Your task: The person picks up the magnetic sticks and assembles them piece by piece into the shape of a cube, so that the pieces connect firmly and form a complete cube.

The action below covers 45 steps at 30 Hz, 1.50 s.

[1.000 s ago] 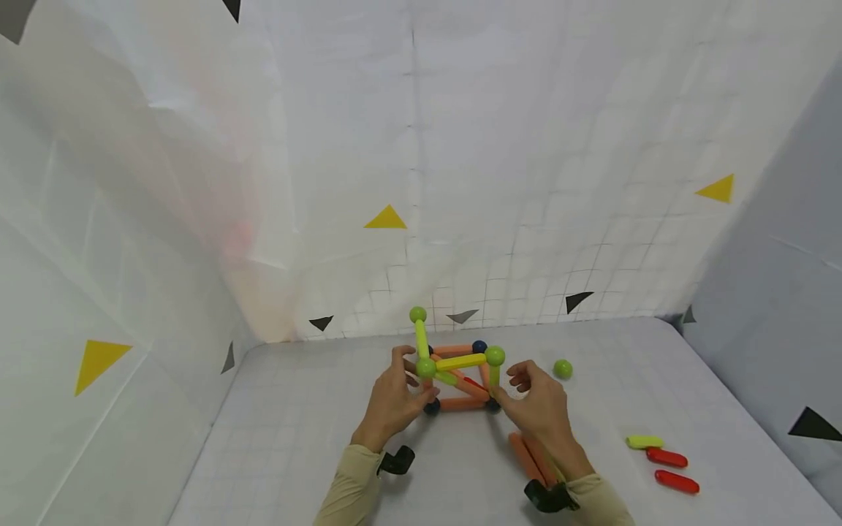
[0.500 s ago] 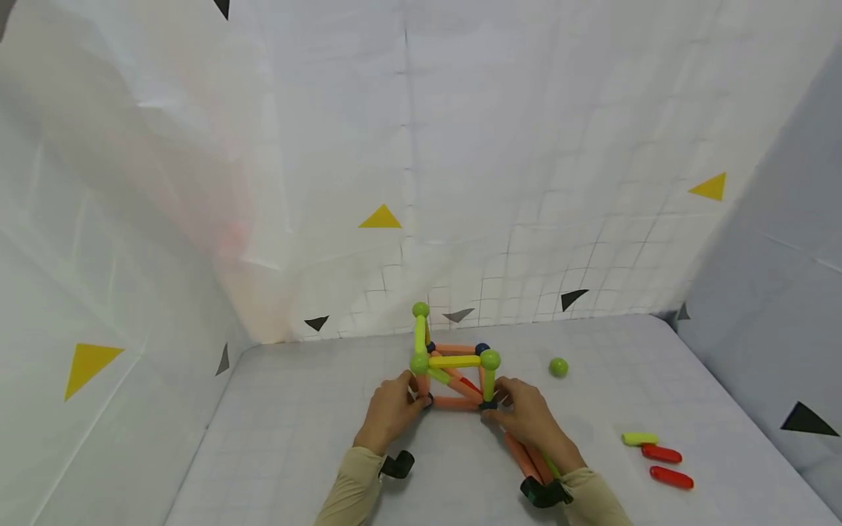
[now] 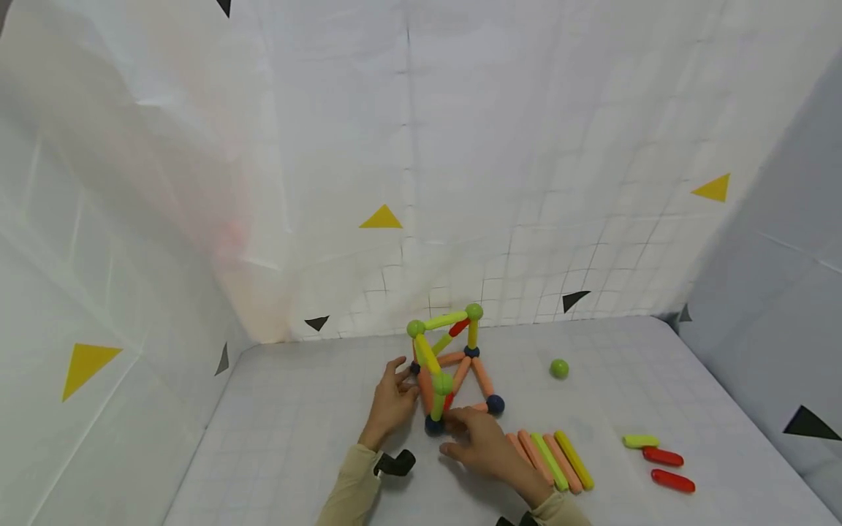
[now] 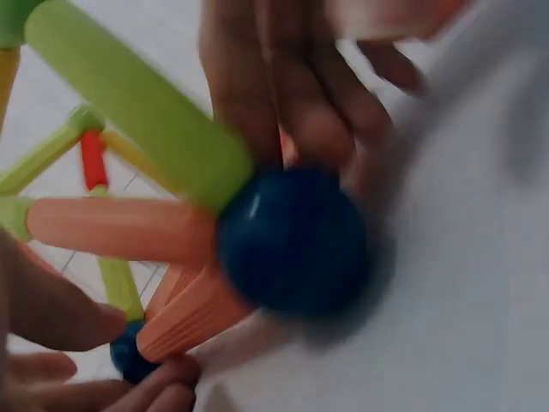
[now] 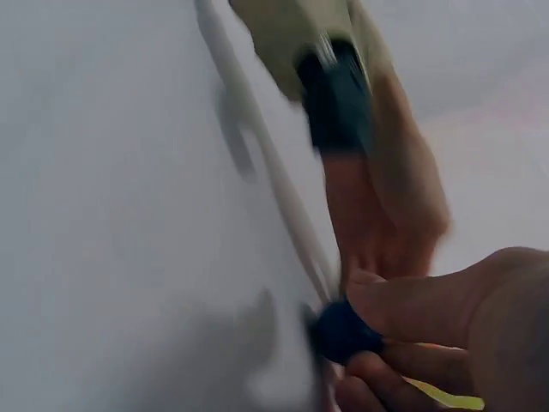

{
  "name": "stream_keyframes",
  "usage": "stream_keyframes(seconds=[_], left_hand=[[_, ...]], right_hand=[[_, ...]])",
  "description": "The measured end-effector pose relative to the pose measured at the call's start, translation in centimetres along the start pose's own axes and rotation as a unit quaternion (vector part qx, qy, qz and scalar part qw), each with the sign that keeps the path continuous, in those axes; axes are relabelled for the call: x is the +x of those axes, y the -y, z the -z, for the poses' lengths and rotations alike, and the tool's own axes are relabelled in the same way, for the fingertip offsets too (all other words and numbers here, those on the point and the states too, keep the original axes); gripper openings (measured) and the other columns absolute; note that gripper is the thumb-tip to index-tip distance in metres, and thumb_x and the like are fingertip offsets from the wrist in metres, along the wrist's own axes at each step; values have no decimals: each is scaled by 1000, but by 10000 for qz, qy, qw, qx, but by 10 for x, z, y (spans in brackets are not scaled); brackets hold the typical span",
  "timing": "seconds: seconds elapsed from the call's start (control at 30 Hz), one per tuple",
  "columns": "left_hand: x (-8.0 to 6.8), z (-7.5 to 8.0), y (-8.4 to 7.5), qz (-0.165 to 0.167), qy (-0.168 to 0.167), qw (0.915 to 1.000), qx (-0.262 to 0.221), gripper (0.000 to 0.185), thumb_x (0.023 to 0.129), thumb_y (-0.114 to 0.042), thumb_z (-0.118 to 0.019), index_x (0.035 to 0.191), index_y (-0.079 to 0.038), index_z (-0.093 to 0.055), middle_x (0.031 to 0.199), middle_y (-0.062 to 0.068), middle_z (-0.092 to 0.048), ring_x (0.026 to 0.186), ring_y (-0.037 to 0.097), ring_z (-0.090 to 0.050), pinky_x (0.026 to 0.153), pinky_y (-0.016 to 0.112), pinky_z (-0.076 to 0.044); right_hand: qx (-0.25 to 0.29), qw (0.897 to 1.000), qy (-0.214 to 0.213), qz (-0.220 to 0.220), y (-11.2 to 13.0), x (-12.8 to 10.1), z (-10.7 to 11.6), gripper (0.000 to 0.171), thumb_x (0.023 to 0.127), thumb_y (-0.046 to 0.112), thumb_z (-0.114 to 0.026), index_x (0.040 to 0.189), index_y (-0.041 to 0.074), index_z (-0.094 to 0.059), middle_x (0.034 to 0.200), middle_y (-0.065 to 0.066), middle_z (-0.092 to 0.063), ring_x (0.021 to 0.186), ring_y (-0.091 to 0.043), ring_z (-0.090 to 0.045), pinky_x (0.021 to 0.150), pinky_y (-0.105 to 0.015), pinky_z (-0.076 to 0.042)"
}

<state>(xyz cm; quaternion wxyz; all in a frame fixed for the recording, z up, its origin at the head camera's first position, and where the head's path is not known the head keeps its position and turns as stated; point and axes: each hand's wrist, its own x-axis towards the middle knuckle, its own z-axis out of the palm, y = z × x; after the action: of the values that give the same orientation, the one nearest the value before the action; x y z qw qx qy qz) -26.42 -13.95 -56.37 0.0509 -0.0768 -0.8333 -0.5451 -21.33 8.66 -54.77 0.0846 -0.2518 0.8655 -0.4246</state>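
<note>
A frame of magnetic building sticks and balls stands on the table, with coral sticks (image 3: 483, 376) low down and a yellow stick (image 3: 427, 356) between green balls above. My left hand (image 3: 389, 405) has its fingers and thumb around the dark blue ball (image 4: 127, 359) at the frame's left rear corner. At the near corner, my right hand (image 3: 483, 442) has its fingertips behind another dark blue ball (image 4: 296, 245). In the right wrist view, thumb and fingers lie on either side of that ball. A third dark blue ball (image 3: 495, 404) marks the right corner, untouched.
Several loose sticks (image 3: 559, 460) in coral, yellow-green and yellow lie side by side by my right forearm. Farther right are a short yellow-green stick (image 3: 640, 441) and two red sticks (image 3: 672, 481). One loose green ball (image 3: 559, 369) sits behind them. White sheeting (image 3: 579, 146) rises around the table.
The frame has turned clockwise as seen from above. My right hand has come left and nearer with its corner ball, uncovering the loose sticks. My left hand has shifted slightly with its corner.
</note>
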Motion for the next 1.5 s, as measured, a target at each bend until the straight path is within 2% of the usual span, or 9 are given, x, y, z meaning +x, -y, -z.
stream_keyframes(seconds=[0.13, 0.27, 0.37, 0.47, 0.53, 0.63, 0.83, 1.17, 1.5], left_hand=[[2, 10, -1, 85, 249, 9997, -25, 69, 97, 7, -54, 161, 7, -28, 155, 37, -47, 131, 47, -63, 103, 56, -54], [-2, 17, -20, -551, -645, 9923, 907, 50, 103, -4, -53, 152, -4, -46, 137, 23, -67, 118, 36, -69, 95, 52, -56], [-8, 18, -44, -1560, -1233, 9641, 1761, 42, 106, -25, -57, 145, -9, -54, 116, 12, -74, 95, 25, -70, 78, 39, -57], [-14, 14, -66, -2451, -1448, 9148, 2867, 56, 104, -51, -59, 143, -10, -57, 101, 9, -69, 68, 17, -62, 59, 27, -49], [-16, 9, -75, -2696, -1462, 8848, 3507, 64, 101, -60, -62, 142, -11, -58, 95, 8, -65, 59, 13, -52, 53, 22, -41], [-19, 3, -80, -2669, -1190, 8691, 3990, 57, 100, -56, -67, 139, -15, -60, 87, 4, -59, 54, 8, -41, 49, 18, -32], [-21, 3, -77, -2837, -930, 8800, 3695, 36, 93, -31, -83, 122, -14, -70, 81, -1, -60, 57, 4, -39, 51, 16, -32], [-20, 13, -79, -2694, -382, 9066, 3226, 36, 92, -28, -85, 121, -15, -69, 88, 0, -69, 64, 7, -61, 56, 16, -45], [-20, 18, -80, -2507, -65, 9230, 2919, 34, 95, -23, -82, 124, -12, -68, 93, 3, -72, 67, 14, -66, 59, 16, -46]], right_hand=[[14, 9993, 328, 174, 8, 0, -11, 62, 96, 23, -80, 149, -1, -56, 136, -11, -69, 124, -27, -66, 103, -44, -55], [48, 9995, -29, 309, 7, -1, -5, 43, 98, 16, -78, 137, 2, -67, 123, -6, -76, 108, -15, -72, 91, -33, -60], [-115, 9967, -741, 314, 1, -1, 12, 18, 95, 11, -80, 113, 9, -78, 98, 2, -78, 84, -3, -70, 74, -25, -58], [-514, 9892, -1368, 104, -6, -3, 33, 12, 90, 11, -85, 100, 12, -78, 88, 6, -75, 78, -4, -67, 71, -28, -58], [-785, 9848, -1545, -140, -11, -4, 44, 19, 87, 13, -88, 102, 12, -77, 90, 5, -73, 81, -10, -67, 73, -32, -58], [-994, 9846, -1360, -470, -19, -7, 55, 31, 83, 18, -92, 109, 12, -76, 100, 0, -73, 90, -18, -67, 79, -36, -56], [-956, 9918, -647, -545, -36, -8, 55, 33, 84, 15, -91, 113, 16, -76, 105, 1, -70, 94, -17, -66, 81, -31, -56], [-844, 9901, -1080, -318, -45, -5, 48, 35, 86, 8, -88, 118, 14, -75, 108, -1, -70, 95, -19, -69, 84, -34, -59], [-1366, 9752, -476, -1673, -29, -21, 72, 39, 80, 39, -94, 102, 17, -71, 95, 2, -69, 87, -14, -62, 78, -39, -54]])
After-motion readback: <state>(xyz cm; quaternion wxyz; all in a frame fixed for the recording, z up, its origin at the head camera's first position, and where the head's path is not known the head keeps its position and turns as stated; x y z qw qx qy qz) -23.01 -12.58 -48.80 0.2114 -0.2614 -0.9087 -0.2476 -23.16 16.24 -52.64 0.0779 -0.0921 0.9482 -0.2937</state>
